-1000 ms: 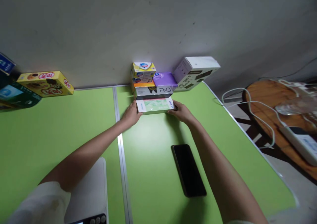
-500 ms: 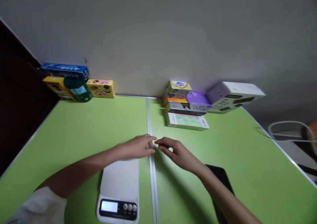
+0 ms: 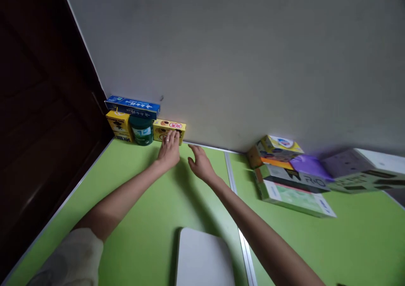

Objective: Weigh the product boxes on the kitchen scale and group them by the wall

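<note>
My left hand [image 3: 170, 152] reaches to the small yellow box [image 3: 160, 127] against the wall, its stretched fingers covering part of the front. Whether the fingertips touch the box I cannot tell. To the right of that box, my right hand [image 3: 201, 163] hovers with thumb and fingers apart and nothing between them. A dark green round tub [image 3: 142, 132] stands just left of the yellow box. Beyond the tub is another yellow box [image 3: 120, 125], and a long blue box [image 3: 133, 106] lies across the top of these two.
Near me lies a white kitchen scale [image 3: 204, 258], its display out of frame. Several stacked boxes, including a green-and-white one [image 3: 297, 199], a purple pack [image 3: 308, 168] and a large white box [image 3: 373, 170], line the wall at right. A metal strip [image 3: 232, 176] divides the green table [image 3: 136, 218].
Both hands have moved from above the middle of the table, by the scale, forward and left to the yellow box. The view has turned left, so the scale's display has left the frame.
</note>
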{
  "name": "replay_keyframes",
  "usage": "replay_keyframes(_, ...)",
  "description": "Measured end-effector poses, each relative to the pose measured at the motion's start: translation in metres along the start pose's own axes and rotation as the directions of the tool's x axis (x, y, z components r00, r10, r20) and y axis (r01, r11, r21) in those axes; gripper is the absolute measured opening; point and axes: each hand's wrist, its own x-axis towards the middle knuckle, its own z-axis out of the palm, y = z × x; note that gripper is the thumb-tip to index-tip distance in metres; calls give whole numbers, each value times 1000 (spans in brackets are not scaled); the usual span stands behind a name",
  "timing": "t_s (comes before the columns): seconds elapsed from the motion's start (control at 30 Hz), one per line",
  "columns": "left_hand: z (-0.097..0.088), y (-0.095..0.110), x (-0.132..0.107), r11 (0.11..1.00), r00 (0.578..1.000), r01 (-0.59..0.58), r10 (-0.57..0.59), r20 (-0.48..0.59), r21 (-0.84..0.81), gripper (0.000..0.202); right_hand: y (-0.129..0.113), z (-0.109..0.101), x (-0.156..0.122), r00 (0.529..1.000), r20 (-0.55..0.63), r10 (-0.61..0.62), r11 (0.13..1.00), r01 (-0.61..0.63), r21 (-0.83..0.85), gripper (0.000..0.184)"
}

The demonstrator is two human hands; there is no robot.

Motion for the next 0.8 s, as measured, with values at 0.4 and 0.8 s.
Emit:
replay_keyframes(0.4, 28, -40, 43, 975, 991, -99, 116, -73, 200, 58, 23, 20, 78, 991, -114, -69, 984, 49, -170, 44)
replay_keyframes(0.8, -47, -14, 15, 958, 967, -226, 197, 165, 180, 55, 10, -54, 9, 984, -25, -175, 980, 172, -105, 15)
